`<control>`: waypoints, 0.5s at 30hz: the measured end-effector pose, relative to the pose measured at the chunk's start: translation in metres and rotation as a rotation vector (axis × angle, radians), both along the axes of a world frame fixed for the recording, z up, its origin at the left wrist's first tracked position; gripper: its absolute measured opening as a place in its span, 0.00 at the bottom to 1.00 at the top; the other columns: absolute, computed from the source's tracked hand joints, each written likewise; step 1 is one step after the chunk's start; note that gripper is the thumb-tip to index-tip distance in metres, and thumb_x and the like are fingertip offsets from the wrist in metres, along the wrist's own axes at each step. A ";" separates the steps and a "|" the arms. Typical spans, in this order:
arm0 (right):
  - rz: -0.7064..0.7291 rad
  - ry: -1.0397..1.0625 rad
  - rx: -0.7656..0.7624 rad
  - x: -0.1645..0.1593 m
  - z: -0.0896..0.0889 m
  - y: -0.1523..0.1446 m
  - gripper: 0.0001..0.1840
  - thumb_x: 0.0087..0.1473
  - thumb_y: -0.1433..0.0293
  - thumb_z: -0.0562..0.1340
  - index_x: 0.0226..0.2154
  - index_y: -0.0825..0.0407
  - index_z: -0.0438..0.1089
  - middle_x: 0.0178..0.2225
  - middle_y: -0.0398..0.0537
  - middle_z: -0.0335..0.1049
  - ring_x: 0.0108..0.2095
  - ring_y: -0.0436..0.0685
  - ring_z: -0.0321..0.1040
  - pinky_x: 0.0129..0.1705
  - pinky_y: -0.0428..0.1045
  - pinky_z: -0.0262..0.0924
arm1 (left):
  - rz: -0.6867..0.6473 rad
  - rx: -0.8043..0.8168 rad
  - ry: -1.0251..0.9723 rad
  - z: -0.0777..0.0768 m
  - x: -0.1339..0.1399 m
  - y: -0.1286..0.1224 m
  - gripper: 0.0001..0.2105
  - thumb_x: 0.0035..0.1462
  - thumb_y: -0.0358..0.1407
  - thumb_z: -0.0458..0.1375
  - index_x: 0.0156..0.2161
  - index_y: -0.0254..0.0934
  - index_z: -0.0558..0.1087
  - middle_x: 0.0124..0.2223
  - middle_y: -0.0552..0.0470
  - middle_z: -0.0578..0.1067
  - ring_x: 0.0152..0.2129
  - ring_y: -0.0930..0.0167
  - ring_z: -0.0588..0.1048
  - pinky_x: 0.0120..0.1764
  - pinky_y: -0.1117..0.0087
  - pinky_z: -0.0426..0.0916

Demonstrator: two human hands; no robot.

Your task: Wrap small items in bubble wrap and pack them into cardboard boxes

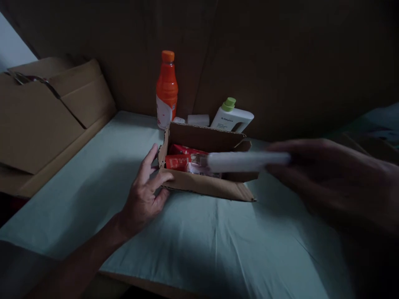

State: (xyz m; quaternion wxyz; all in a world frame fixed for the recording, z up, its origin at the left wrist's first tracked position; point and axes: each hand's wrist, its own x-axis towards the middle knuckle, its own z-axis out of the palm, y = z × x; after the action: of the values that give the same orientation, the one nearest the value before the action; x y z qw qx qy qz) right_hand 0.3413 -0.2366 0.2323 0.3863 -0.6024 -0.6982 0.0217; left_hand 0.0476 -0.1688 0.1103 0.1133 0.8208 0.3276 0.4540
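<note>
A small open cardboard box sits on the cloth with its flaps up. Inside lie red packages and a clear-looking packet. My left hand grips the box's left end, fingers and thumb around its edge. From the right, my right hand reaches in, smeared by motion, with its fingertips closed on the end of a long white object. That object is held level above the box opening and is too blurred to tell its kind; it hides part of the contents.
Behind the box stand an orange bottle and a white jug with a green cap. A small white cylinder lies between them. A large cardboard box is at the left. Pale green cloth covers the table; a cardboard wall rises behind.
</note>
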 end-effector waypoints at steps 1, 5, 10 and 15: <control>0.066 -0.051 -0.030 -0.008 0.002 0.018 0.09 0.60 0.63 0.65 0.44 0.44 0.78 0.35 0.41 0.78 0.29 0.50 0.71 0.28 0.47 0.61 | -0.003 -0.024 -0.008 -0.001 0.000 0.000 0.11 0.59 0.23 0.56 0.43 0.39 0.74 0.74 0.46 0.48 0.66 0.55 0.62 0.58 0.55 0.72; 0.369 -0.230 -0.170 -0.049 -0.007 0.087 0.10 0.58 0.72 0.61 0.40 0.51 0.78 0.30 0.39 0.76 0.26 0.47 0.69 0.28 0.43 0.57 | 0.006 -0.060 -0.015 0.000 0.002 0.003 0.11 0.59 0.23 0.56 0.43 0.39 0.74 0.73 0.46 0.52 0.66 0.56 0.63 0.61 0.53 0.69; 0.538 -0.428 -0.398 -0.088 -0.032 0.129 0.08 0.57 0.75 0.63 0.34 0.50 0.79 0.27 0.40 0.75 0.24 0.48 0.68 0.27 0.44 0.52 | -0.016 -0.069 -0.007 -0.001 0.001 0.002 0.12 0.58 0.21 0.55 0.43 0.38 0.74 0.73 0.43 0.52 0.65 0.56 0.65 0.61 0.56 0.69; 0.472 -0.625 -0.565 -0.107 -0.054 0.139 0.13 0.59 0.71 0.64 0.44 0.43 0.80 0.38 0.44 0.81 0.31 0.53 0.74 0.30 0.45 0.55 | -0.043 -0.067 -0.047 -0.004 0.000 0.002 0.13 0.57 0.21 0.56 0.44 0.38 0.73 0.73 0.43 0.53 0.65 0.55 0.64 0.61 0.55 0.68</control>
State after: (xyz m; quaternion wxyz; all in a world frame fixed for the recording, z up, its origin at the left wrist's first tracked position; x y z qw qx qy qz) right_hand 0.2344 -0.0980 0.1784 -0.0363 -0.4864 -0.8652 0.1158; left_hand 0.0480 -0.1664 0.1058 0.1581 0.8124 0.3222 0.4596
